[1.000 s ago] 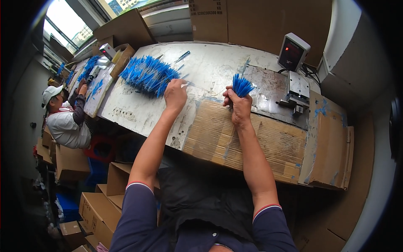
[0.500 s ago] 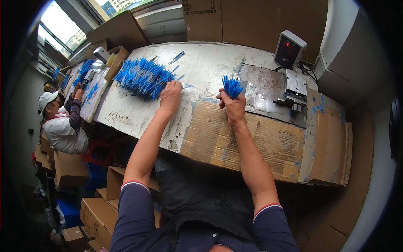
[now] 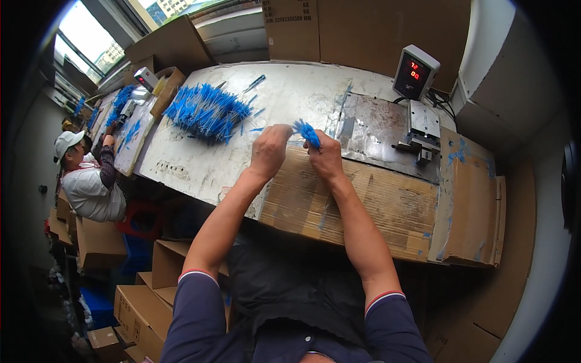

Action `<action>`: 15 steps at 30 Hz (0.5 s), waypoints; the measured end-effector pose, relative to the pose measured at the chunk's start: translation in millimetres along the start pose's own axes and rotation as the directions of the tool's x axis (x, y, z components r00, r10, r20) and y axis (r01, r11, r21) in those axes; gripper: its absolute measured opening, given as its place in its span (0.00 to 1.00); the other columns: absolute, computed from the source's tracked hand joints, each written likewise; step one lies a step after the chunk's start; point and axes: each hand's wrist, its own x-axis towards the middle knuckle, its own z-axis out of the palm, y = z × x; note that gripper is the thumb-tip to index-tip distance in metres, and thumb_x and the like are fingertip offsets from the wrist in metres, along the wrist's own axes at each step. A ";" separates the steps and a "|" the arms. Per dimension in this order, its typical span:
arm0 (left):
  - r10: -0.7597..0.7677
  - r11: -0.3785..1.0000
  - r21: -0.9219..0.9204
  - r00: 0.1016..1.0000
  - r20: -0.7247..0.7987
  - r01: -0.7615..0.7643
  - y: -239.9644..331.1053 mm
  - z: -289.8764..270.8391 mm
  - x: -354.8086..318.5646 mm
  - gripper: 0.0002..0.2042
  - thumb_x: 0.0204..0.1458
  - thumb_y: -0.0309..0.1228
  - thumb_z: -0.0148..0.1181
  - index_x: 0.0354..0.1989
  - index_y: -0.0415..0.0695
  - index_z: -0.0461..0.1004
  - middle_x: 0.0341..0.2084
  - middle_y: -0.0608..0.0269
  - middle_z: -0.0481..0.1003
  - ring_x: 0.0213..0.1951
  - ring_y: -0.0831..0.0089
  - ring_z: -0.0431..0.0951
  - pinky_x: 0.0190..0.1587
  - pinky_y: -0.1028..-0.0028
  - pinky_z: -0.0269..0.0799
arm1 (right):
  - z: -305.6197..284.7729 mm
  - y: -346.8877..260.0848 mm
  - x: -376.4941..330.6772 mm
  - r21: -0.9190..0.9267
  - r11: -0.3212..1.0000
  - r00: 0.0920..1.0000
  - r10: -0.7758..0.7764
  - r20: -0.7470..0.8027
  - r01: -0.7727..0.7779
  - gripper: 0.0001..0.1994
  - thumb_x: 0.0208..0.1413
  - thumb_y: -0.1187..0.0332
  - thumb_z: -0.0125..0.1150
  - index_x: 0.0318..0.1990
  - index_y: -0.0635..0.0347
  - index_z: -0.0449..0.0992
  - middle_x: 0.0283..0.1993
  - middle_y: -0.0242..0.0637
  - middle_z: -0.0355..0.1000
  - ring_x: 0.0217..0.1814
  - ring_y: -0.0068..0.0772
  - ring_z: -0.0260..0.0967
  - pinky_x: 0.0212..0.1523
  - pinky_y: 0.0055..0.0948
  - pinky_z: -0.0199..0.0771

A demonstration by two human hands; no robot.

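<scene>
My right hand (image 3: pixel 327 157) is wrapped round a small bundle of thin blue strands (image 3: pixel 307 131), whose tips fan out to the upper left above the cardboard. Close beside it, my left hand (image 3: pixel 270 149) is closed, fingertips pinched near the bundle's tips. What those fingers hold, if anything, is hidden. Left of both hands, a large heap of similar blue and pale strands (image 3: pixel 209 113) lies on the white worktable (image 3: pixel 181 154). A few loose strands are scattered between the heap and my left hand.
A flat cardboard sheet (image 3: pixel 357 199) covers the near table edge. To the right are a metal plate (image 3: pixel 375 124) with a small metal fixture (image 3: pixel 423 127) and a lit display box (image 3: pixel 416 72). A blue-handled tool (image 3: pixel 255 83) lies behind. A co-worker (image 3: pixel 91 181) works at far left.
My left hand has moved right, from the heap to beside the bundle. My right hand has shifted slightly left and tipped the bundle leftward. The display now shows more lit digits.
</scene>
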 end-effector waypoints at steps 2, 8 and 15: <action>-0.015 0.999 -0.030 1.000 -0.019 0.015 5.9 0.9 2.2 0.04 0.58 0.24 0.61 0.40 0.42 0.74 0.34 0.56 0.79 0.39 0.56 0.81 0.39 0.63 0.75 | -1.4 3.4 0.5 0.049 0.999 1.000 -0.006 -0.016 0.007 0.07 0.61 0.75 0.59 0.44 0.64 0.81 0.29 0.35 0.79 0.26 0.24 0.72 0.30 0.26 0.72; -0.324 0.940 -0.153 0.939 -0.111 0.306 -0.6 6.2 -2.0 0.04 0.62 0.26 0.59 0.42 0.40 0.74 0.31 0.53 0.82 0.33 0.59 0.83 0.36 0.65 0.76 | -8.9 -10.2 5.3 0.582 0.710 0.884 0.467 0.031 -0.395 0.07 0.59 0.72 0.63 0.41 0.66 0.81 0.29 0.33 0.78 0.23 0.18 0.68 0.22 0.22 0.65; -0.259 0.929 -0.275 0.966 -0.009 0.246 22.3 3.9 5.4 0.04 0.62 0.26 0.60 0.42 0.40 0.76 0.31 0.55 0.82 0.33 0.66 0.83 0.36 0.68 0.76 | -22.2 -19.1 7.4 0.827 0.325 0.820 0.513 0.253 -0.459 0.08 0.56 0.74 0.68 0.42 0.68 0.80 0.28 0.33 0.76 0.19 0.17 0.65 0.18 0.20 0.59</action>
